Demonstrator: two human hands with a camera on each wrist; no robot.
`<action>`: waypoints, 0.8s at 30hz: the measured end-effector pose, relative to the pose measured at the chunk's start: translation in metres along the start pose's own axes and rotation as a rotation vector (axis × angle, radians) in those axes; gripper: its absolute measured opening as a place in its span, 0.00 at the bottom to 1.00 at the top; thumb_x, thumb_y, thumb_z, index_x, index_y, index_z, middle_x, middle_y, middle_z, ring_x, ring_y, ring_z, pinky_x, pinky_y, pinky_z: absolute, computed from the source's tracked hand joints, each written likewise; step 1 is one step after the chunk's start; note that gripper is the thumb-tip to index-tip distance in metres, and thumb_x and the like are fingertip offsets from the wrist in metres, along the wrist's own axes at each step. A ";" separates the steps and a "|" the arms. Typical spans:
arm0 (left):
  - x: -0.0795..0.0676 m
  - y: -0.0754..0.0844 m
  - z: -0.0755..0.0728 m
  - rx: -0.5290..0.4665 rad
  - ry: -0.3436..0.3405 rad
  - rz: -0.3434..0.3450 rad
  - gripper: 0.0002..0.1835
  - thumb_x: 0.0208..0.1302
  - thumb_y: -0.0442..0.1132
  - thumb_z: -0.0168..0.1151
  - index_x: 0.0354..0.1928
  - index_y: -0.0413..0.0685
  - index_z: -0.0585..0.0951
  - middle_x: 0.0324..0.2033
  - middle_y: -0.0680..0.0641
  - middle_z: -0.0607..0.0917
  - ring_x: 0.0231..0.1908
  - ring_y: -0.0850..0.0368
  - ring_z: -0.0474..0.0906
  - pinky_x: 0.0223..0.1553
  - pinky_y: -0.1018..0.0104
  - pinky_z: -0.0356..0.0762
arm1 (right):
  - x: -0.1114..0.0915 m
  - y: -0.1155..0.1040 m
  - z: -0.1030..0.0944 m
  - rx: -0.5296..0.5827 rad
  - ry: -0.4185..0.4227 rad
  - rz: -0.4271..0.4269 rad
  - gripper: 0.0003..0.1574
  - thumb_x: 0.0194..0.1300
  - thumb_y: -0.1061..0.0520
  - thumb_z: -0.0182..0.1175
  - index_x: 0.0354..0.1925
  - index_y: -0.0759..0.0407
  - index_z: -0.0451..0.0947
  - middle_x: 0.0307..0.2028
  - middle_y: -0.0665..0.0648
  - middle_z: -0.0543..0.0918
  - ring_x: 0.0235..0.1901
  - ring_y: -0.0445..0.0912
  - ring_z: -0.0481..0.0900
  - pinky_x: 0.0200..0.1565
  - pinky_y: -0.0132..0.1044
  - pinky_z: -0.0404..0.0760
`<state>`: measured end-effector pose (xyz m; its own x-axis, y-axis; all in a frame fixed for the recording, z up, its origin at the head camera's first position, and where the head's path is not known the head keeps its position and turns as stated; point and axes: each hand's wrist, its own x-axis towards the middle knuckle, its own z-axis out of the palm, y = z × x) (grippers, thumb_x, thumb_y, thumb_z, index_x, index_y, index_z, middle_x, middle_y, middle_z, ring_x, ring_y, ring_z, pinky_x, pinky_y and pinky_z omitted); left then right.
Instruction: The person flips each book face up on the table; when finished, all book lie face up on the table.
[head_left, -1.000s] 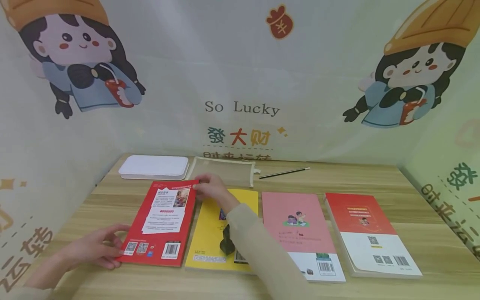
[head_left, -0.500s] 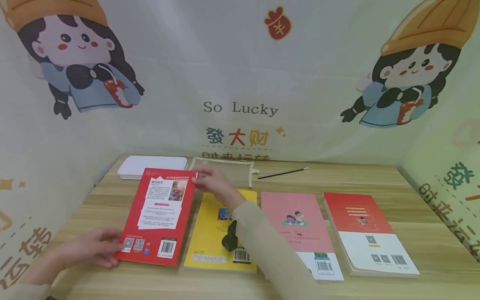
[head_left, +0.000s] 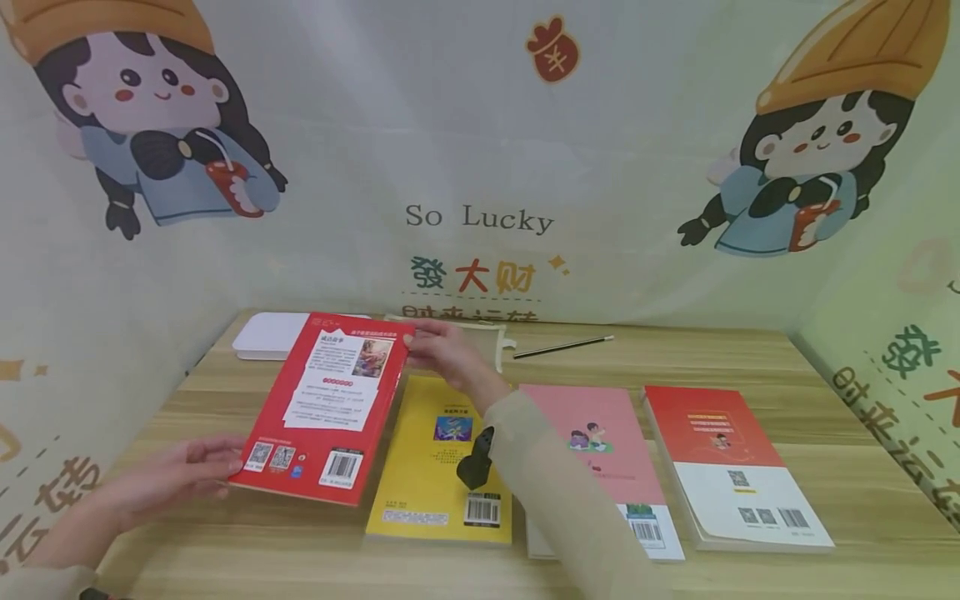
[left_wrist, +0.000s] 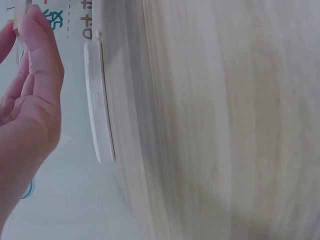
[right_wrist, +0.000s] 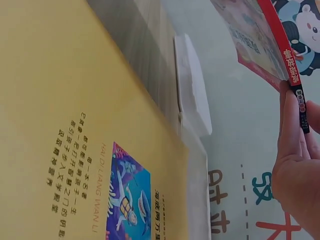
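A thin red book [head_left: 330, 408], back cover up with text and barcodes, is held tilted above the left part of the table in the head view. My left hand [head_left: 180, 475] pinches its lower left corner between thumb and fingers. At the upper right corner my right hand [head_left: 450, 350] grips the book. In the right wrist view, thumb and fingers of the right hand [right_wrist: 292, 160] clasp the end of its spine [right_wrist: 291, 65], and the underside shows a picture cover. Only a bit of the book's edge appears above the left hand [left_wrist: 37, 90] in the left wrist view.
A yellow book [head_left: 420, 467], a pink book [head_left: 592, 417] and a red-and-white book [head_left: 750, 483] lie in a row on the wooden table [head_left: 840, 433]. Behind them are a white case [head_left: 262, 337], a mesh pouch [head_left: 487, 337] and a dark pencil [head_left: 562, 347]. A printed curtain hangs beyond.
Both hands have raised the red book off the table and moved it farther back. It now overlaps the white case and mesh pouch in the head view.
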<state>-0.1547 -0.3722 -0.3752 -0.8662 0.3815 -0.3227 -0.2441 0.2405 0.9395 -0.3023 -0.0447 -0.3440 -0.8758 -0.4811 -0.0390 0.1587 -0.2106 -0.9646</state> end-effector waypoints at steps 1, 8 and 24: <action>0.000 0.001 0.001 -0.024 -0.002 0.011 0.29 0.65 0.36 0.47 0.60 0.25 0.51 0.47 0.46 0.74 0.44 0.53 0.73 0.44 0.56 0.74 | 0.000 0.000 -0.001 0.012 -0.002 0.006 0.21 0.61 0.66 0.53 0.54 0.64 0.69 0.42 0.62 0.78 0.34 0.49 0.80 0.40 0.38 0.77; 0.000 -0.001 0.004 -0.226 -0.100 0.105 0.16 0.67 0.32 0.42 0.53 0.52 0.73 0.45 0.49 0.76 0.43 0.52 0.75 0.45 0.60 0.74 | -0.003 -0.001 -0.011 0.096 -0.043 0.027 0.23 0.62 0.65 0.53 0.56 0.64 0.67 0.46 0.63 0.75 0.34 0.46 0.79 0.43 0.37 0.76; 0.010 -0.001 0.015 -0.500 -0.439 0.314 0.25 0.66 0.23 0.27 0.56 0.44 0.71 0.47 0.46 0.76 0.40 0.58 0.74 0.43 0.70 0.72 | -0.010 -0.012 -0.020 0.069 -0.224 -0.183 0.23 0.63 0.63 0.51 0.56 0.68 0.63 0.52 0.60 0.72 0.48 0.52 0.73 0.52 0.41 0.69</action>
<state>-0.1563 -0.3553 -0.3808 -0.6993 0.7129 0.0521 -0.2738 -0.3345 0.9017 -0.3040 -0.0204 -0.3374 -0.7717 -0.6037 0.2000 0.0443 -0.3647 -0.9301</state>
